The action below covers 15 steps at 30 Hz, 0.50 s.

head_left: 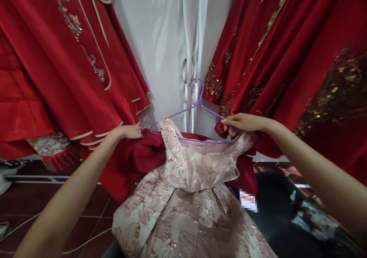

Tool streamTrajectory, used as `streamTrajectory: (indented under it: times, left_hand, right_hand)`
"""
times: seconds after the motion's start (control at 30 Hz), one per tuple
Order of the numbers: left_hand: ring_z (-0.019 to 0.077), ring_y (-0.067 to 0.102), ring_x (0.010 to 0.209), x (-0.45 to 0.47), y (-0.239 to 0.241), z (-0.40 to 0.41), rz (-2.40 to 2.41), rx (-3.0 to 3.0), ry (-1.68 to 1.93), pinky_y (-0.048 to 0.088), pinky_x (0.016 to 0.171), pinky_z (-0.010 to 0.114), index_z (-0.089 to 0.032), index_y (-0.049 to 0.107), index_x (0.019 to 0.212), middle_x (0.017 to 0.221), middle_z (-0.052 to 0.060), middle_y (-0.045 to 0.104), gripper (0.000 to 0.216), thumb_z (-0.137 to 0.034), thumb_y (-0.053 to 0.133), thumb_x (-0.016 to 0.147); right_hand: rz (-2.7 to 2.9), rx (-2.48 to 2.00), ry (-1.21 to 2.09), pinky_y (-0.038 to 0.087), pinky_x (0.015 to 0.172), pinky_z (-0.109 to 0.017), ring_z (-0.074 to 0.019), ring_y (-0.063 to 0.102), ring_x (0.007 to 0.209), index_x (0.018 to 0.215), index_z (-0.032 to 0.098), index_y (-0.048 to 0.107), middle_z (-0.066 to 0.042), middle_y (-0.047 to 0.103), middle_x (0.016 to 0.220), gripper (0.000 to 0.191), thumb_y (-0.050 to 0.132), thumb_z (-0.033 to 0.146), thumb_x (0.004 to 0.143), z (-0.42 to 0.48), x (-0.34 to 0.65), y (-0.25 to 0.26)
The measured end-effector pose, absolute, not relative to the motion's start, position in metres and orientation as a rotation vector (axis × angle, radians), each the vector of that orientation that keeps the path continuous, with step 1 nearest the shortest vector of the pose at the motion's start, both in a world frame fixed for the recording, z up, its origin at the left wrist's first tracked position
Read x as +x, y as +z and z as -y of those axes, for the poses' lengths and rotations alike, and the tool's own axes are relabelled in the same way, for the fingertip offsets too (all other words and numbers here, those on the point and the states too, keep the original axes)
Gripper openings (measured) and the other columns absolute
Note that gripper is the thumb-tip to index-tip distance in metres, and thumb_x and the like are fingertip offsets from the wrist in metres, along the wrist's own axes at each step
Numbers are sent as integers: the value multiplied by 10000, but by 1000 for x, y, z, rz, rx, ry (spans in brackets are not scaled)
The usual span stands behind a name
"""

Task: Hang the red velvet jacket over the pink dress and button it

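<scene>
A sleeveless pale pink dress (pixel 197 170) with a shiny gold floral pattern is in front of me. One shoulder strap (pixel 168 130) lies over the left arm of a thin purple hanger (pixel 183 112). My right hand (pixel 236 122) is closed on the hanger's right arm, and the dress's other strap (pixel 246 139) is just below those fingers. To the left, the fingers of my left hand (pixel 132 131) are pressed together at the edge of a bunched dark red cloth (pixel 147 151), which runs behind the dress. The tips of these fingers are partly hidden.
Red garments with beaded trim hang on the left (pixel 86 97) and right (pixel 258 51). Between them stand white cabinet doors (pixel 149 28) with curved handles. A black surface (pixel 275 212) with a clear plastic packet (pixel 315 221) is at lower right. A pale cable (pixel 88 242) crosses the tiled floor.
</scene>
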<state>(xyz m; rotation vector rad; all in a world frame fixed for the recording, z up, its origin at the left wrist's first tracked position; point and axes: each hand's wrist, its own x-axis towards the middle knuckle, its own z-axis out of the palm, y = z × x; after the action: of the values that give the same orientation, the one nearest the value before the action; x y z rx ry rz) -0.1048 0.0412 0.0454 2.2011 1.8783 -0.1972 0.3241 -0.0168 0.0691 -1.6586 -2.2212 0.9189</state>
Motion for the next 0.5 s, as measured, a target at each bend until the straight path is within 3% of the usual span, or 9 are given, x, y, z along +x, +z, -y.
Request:
streamTrajectory:
  times: [0.07, 0.17, 0.27, 0.4, 0.5]
  left_hand:
    - [202, 633, 620, -104, 55, -21, -1491, 2161, -434, 490, 584, 257, -154, 662, 608, 658, 52, 691, 192, -344, 677, 630]
    - [196, 647, 647, -96, 69, 2, -1053, 1995, -485, 519, 631, 296, -198, 706, 696, 686, 47, 703, 284, -476, 647, 699]
    - [172, 654, 691, -85, 74, 2, -1041, 2151, -155, 522, 696, 309, -219, 719, 828, 784, 48, 721, 330, -505, 560, 784]
    - [181, 640, 892, -68, 59, -25, -1283, 2585, 579, 485, 851, 346, -174, 660, 1062, 1015, 85, 700, 379, -439, 505, 839]
    - [208, 593, 1075, -55, 43, -40, -1368, 2810, 699, 337, 1041, 475, -215, 610, 1176, 1171, 78, 658, 381, -410, 453, 889]
  right_hand:
    - [2148, -1724, 949, 533, 716, -305, -175, 664, 690, 830, 193, 639, -46, 682, 685, 489, 409, 624, 856, 17, 321, 67]
    - [2078, -1837, 894, 539, 712, -298, -160, 674, 695, 878, 208, 670, -39, 709, 730, 438, 399, 552, 896, 15, 319, 64]
    - [2146, -1823, 726, 530, 746, -293, -167, 681, 736, 912, 204, 691, -39, 722, 767, 425, 380, 494, 920, 11, 320, 63]
    - [2280, -1823, 250, 484, 839, -316, -215, 671, 877, 992, 233, 692, -32, 727, 928, 389, 408, 483, 902, 10, 328, 59]
    - [2263, -1944, -12, 476, 835, -344, -257, 659, 926, 1093, 230, 656, -58, 715, 1000, 392, 530, 484, 823, 14, 337, 56]
